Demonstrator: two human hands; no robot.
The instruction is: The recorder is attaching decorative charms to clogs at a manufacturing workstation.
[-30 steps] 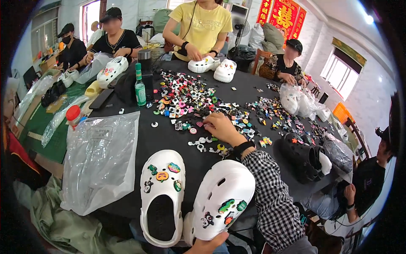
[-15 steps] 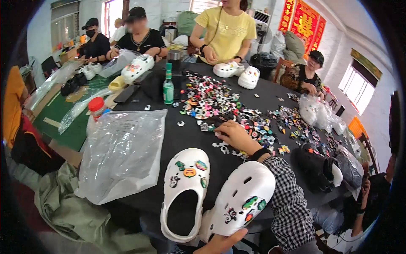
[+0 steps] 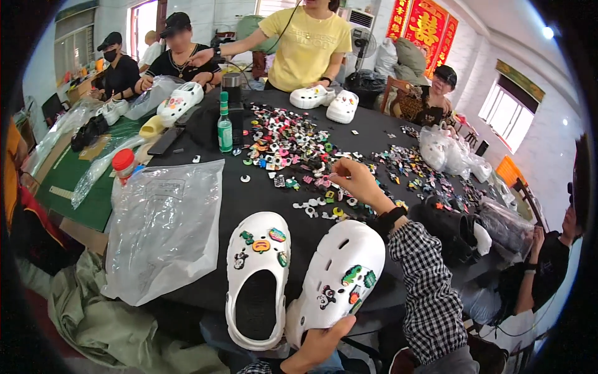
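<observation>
My left hand (image 3: 321,346) grips the heel end of a white clog (image 3: 333,268), tilted so that its holed upper faces me. Several colourful charms sit on one side of this clog, among them a panda-like figure (image 3: 325,297) and green pieces. Beside it, on the left, lies a matching white clog (image 3: 260,228) with an orange charm and others around it. Over the loose shoe charms (image 3: 286,140) in the middle of the black table, my right hand (image 3: 356,181) has its thumb and fingers pinched together. What lies between these fingertips is too small to make out.
A clear plastic bag (image 3: 165,234) lies left of the clogs. Behind it stand a red-lidded jar (image 3: 123,163) and a green bottle (image 3: 224,124). Other white clogs (image 3: 311,97) are across the table, where several people sit or stand. Black shoes (image 3: 445,227) lie at the right.
My right hand has lifted slightly from the charms, with its fingers now pinched. My left hand still holds the clog. The person in yellow has stretched an arm to the left. The view has shifted.
</observation>
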